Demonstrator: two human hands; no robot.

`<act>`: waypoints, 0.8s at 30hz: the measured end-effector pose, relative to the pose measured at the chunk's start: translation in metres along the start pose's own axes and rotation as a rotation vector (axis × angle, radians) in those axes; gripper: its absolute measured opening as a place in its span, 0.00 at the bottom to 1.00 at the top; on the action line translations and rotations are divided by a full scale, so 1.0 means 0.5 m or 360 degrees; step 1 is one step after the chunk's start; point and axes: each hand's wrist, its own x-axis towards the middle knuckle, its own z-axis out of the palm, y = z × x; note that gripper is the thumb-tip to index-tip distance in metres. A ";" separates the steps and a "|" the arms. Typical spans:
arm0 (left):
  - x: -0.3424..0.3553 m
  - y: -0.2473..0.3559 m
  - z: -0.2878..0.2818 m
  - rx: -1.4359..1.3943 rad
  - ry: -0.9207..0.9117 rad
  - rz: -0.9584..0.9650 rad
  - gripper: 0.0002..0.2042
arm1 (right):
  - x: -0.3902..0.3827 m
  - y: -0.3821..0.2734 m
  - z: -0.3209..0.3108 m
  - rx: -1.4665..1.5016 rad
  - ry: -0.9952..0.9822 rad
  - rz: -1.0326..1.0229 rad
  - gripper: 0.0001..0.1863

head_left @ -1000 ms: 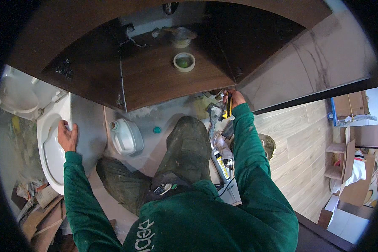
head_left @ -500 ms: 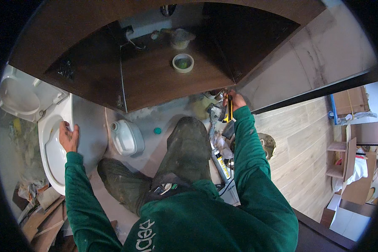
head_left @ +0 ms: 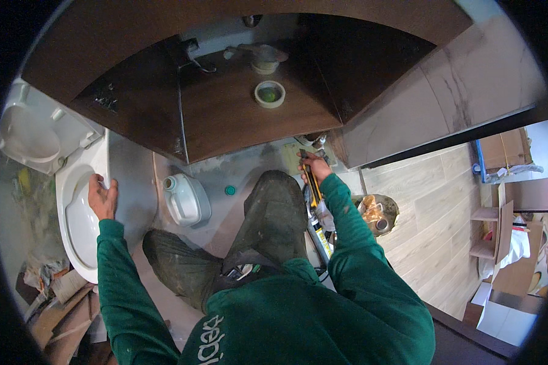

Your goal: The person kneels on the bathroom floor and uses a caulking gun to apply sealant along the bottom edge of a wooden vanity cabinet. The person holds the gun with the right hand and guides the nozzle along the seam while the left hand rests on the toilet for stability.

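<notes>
My left hand (head_left: 103, 198) rests on the rim of a white toilet (head_left: 79, 213), fingers loosely bent and apart. Its white seat and lid (head_left: 36, 137) stand raised behind. My right hand (head_left: 315, 167) is closed on a yellow-and-black hand tool (head_left: 312, 185) of unclear kind, just right of my bent knee. Beside that hand lie a long tube (head_left: 319, 237), crumpled plastic (head_left: 324, 220) and a pale greenish board (head_left: 295, 151). A white jerrycan (head_left: 189, 204) stands uncapped between toilet and knee, with a teal cap (head_left: 229, 190) near it.
A dark wooden cabinet (head_left: 225, 128) spans the space ahead, holding a tape roll (head_left: 270, 94). Marbled tile (head_left: 420, 121) is at the right, above wood-look flooring (head_left: 432, 213) with cardboard (head_left: 505, 152). Scrap boards (head_left: 67, 322) lie lower left. A round object (head_left: 377, 216) is beside my right forearm.
My right hand has moved left and down with the yellow tool, uncovering more of the round object beside my forearm. My left hand stays on the toilet rim.
</notes>
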 end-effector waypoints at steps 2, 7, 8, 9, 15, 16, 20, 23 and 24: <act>-0.001 -0.005 -0.002 -0.0215 0.0006 0.0066 0.18 | -0.052 0.010 0.010 -0.0063 0.0008 -0.0188 0.19; -0.009 -0.017 -0.001 -0.0059 0.0011 0.0088 0.18 | -0.215 -0.028 0.059 0.0254 -0.0253 -0.0392 0.20; -0.010 -0.020 0.000 -0.0077 0.0035 0.0118 0.18 | -0.251 -0.043 0.074 0.0330 -0.0336 -0.0410 0.20; -0.010 -0.021 0.001 -0.0059 0.0103 0.0170 0.18 | -0.286 -0.058 0.091 0.0437 -0.0506 -0.0472 0.21; -0.030 0.083 -0.037 0.0065 0.0327 0.0336 0.11 | -0.423 -0.129 0.179 0.0525 -0.0652 -0.0451 0.24; -0.051 0.129 -0.048 -0.0259 0.0191 0.0413 0.10 | -0.437 -0.134 0.192 0.0512 -0.0680 -0.0456 0.25; -0.191 0.369 -0.083 -0.0917 -0.0404 0.0538 0.08 | -0.473 -0.144 0.237 0.0495 -0.0801 -0.0471 0.28; -0.258 0.512 -0.092 -0.1437 -0.0547 0.0700 0.11 | -0.491 -0.148 0.261 0.0433 -0.0843 -0.0469 0.29; -0.265 0.543 -0.089 -0.1455 -0.0534 0.0762 0.10 | -0.496 -0.149 0.263 0.0404 -0.0842 -0.0466 0.29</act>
